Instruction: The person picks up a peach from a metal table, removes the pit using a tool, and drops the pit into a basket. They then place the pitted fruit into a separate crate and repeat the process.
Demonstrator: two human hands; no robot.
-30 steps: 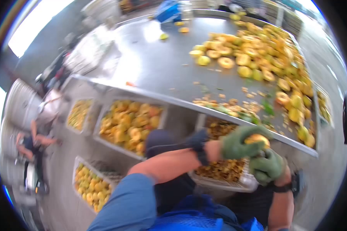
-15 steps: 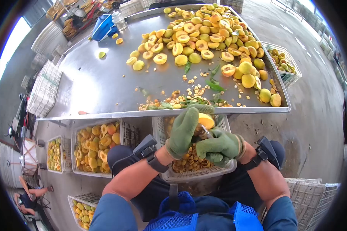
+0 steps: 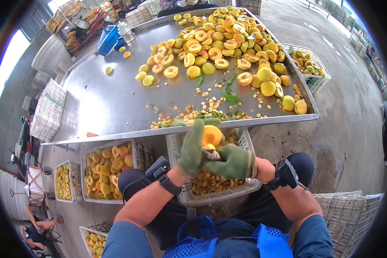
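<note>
In my green-gloved left hand (image 3: 191, 150) is a yellow peach half (image 3: 212, 136), cut face turned toward me. My right hand (image 3: 233, 161), also gloved in green, closes round a small metal pitting tool (image 3: 211, 154), whose tip meets the lower edge of the fruit. The tool's handle is mostly hidden by the glove. Both hands are over a white plastic crate (image 3: 253, 185) holding brown pits and scraps. Just beyond them, loose pits and green leaves (image 3: 210, 117) lie along the near edge of the metal table (image 3: 112, 103).
Whole and halved peaches (image 3: 219, 43) are heaped on the table's far right. A blue container (image 3: 109, 41) and a clear bottle (image 3: 125, 32) stand at the far left. Crates of peaches (image 3: 105, 170) sit on the floor to the left; stacked white crates (image 3: 346, 219) are at right.
The peach half has tipped so its hollow cut face shows. My right hand has shifted left and turned, with the tool now at the fruit's lower edge. The whole view has shifted slightly.
</note>
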